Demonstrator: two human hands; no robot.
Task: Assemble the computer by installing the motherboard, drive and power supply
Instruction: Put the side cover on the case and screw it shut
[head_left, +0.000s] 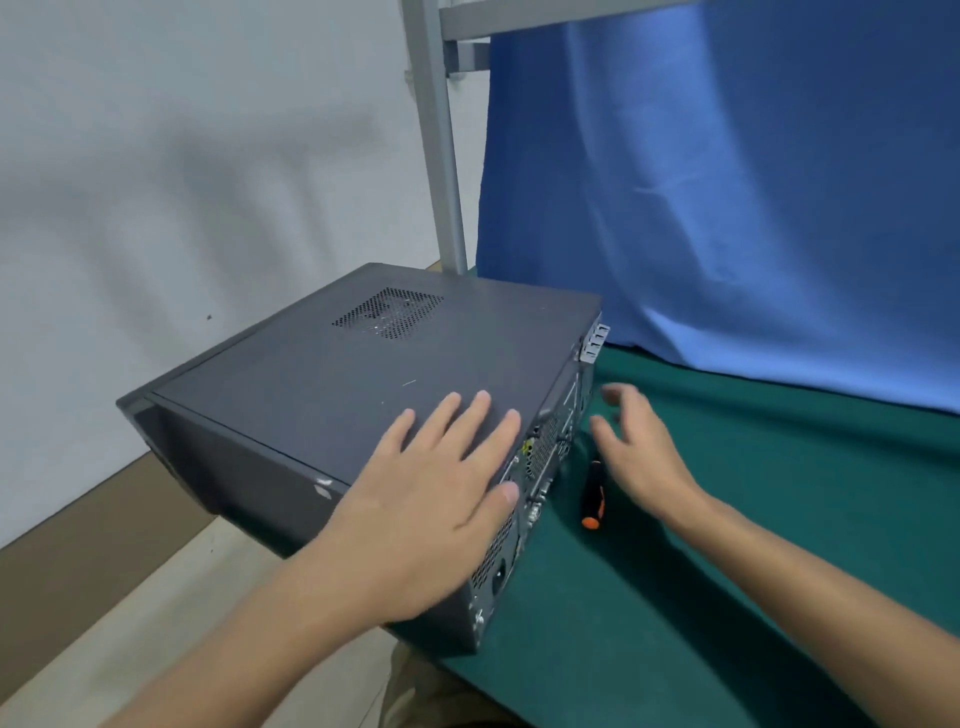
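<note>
Case (363, 364) flat, rear panel facing right, left hand (441, 483) flat atop.

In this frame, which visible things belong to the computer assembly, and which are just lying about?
Belongs to the job: computer case, left hand flat on its top panel, right hand open beside its rear, screwdriver on the green mat.
Just there: blue cloth, grey metal post, white wall.

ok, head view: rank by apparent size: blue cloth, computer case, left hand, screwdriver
1. blue cloth
2. computer case
3. left hand, enlarged by nearness to the camera, yet clearly third
4. screwdriver, smallest; its tip end is not clearly visible
</note>
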